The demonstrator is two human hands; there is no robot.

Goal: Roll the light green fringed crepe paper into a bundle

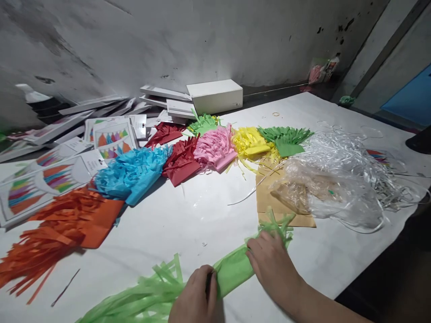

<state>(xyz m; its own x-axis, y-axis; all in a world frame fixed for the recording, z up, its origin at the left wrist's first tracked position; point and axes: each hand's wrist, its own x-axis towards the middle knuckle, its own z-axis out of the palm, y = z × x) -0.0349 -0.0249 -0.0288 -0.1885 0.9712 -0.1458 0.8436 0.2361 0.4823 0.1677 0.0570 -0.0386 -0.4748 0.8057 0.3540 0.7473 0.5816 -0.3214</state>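
Observation:
A light green tissue paper tassel [234,271] lies across the front of the table, with an uncut band in its middle and cut fringe at both ends. My left hand [195,296] is closed on the band beside the longer left fringe, thumb and fingers curled together. Toward the other end, my right hand [271,264] bends its fingers over the paper near the short right fringe. Just beyond my right hand is a piece of brown card [266,197], partly under a clear plastic bag [330,193].
Fringed paper bundles form a row: orange [101,222], blue [138,175], dark red [182,161], pink [217,148], yellow [251,141] and dark green [289,143]. Silvery strands [350,157] heap at right. Printed packages [50,179] and a white box [215,96] stand along the wall. A thin dark strip [65,287] lies front left.

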